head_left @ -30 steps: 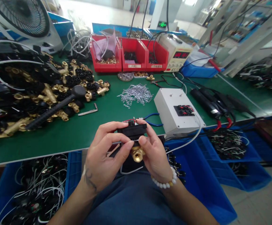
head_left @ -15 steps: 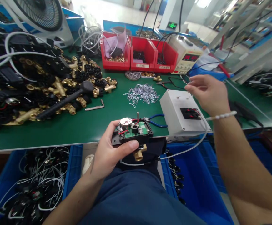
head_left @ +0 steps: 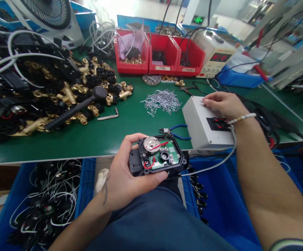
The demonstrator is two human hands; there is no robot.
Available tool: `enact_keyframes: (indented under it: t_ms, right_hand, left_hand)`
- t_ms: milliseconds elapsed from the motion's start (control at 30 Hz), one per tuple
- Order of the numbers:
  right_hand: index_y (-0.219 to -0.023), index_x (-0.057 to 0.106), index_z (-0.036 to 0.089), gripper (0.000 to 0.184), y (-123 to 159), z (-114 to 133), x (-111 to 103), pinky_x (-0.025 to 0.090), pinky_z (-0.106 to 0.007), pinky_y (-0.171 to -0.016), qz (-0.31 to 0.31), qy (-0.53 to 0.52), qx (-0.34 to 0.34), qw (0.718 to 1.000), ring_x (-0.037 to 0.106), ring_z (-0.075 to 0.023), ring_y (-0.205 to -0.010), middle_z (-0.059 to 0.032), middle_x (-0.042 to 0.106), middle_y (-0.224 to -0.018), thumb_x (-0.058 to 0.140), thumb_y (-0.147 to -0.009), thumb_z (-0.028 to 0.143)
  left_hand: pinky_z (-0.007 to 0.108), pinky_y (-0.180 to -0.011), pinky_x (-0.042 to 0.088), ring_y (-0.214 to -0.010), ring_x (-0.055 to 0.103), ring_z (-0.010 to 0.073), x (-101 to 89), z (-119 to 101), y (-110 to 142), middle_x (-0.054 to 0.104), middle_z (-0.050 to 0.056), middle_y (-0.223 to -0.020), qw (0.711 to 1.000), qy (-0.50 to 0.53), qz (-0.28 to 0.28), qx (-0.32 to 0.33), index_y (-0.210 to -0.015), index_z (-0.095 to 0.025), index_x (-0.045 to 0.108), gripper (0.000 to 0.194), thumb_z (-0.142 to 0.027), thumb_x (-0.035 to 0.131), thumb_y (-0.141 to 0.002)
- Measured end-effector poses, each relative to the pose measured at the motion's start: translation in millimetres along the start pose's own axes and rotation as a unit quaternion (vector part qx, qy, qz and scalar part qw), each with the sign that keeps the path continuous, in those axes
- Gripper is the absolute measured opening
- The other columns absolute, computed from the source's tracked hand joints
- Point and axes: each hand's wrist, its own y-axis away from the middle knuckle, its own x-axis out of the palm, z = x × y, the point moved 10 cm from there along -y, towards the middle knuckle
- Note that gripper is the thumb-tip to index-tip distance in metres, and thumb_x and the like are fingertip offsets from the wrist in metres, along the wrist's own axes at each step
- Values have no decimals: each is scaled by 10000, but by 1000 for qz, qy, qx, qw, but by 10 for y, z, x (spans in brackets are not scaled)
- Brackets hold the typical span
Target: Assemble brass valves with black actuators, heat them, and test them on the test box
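My left hand [head_left: 124, 174] grips a black switch housing [head_left: 158, 155] above my lap, turned face up. Its green circuit board, round metal disc and red wires show. My right hand [head_left: 223, 104] rests on top of the white test box [head_left: 201, 127], fingertips on its far upper face, just beyond its black and red terminal block [head_left: 217, 123]. Nothing is held in that hand. A white cable [head_left: 214, 164] runs from the box down toward the housing.
Blue-handled pliers [head_left: 173, 129] lie by the box. A heap of wire clips [head_left: 163, 101] sits mid-table. Brass fittings and black parts [head_left: 49, 94] pile at left with a black mallet [head_left: 75, 108]. Red bins [head_left: 162, 54] and a power supply [head_left: 216, 57] stand behind. Blue crates [head_left: 44, 205] sit below.
My right hand left the housing, swung out to the right and came down on the white box. My left hand turned the housing so its open face points up.
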Motion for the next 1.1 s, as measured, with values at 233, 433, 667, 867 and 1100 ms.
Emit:
enact_keyframes:
  t_ms: [233,433,667,867,1100]
  right_hand:
    - [-765,652,125,116,55,41,-49,372,-240,-675,-34,15,-43,998,520,-85,-657,-35,634,-741,653,-881,115]
    - [-750,656,132,181,41,53,-56,347,-224,-638,-33,22,-65,997,496,-76,-622,-14,596,-681,618,-925,155]
    - [-781,670,128,191,60,68,-38,299,-235,-598,-27,46,-61,997,458,-72,-602,6,549,-640,602,-948,189]
    - [-806,674,124,192,62,53,-27,295,-247,-602,-23,49,-61,997,446,-74,-596,2,555,-663,593,-956,211]
    - [-765,656,126,217,73,81,-26,304,-236,-605,-23,47,-60,997,454,-71,-602,10,545,-643,581,-961,183]
  left_hand:
    - [76,-670,570,-745,696,60,50,-66,5,705,-58,-956,999,-38,11,34,-1183,-268,524,602,-143,847,-690]
    - [140,-693,602,-800,707,116,32,-73,33,699,-12,-1022,995,-92,4,42,-1229,-281,547,638,-181,860,-683]
    - [194,-730,617,-815,698,143,10,-80,70,680,17,-1047,990,-132,-8,49,-1256,-293,565,672,-219,877,-666]
    - [136,-769,587,-894,680,120,-22,-103,79,657,8,-1113,986,-158,-18,58,-1260,-300,572,669,-245,879,-668]
    - [205,-773,613,-916,678,153,-24,-160,96,643,36,-1152,978,-190,-24,83,-1270,-276,555,654,-253,858,-691]
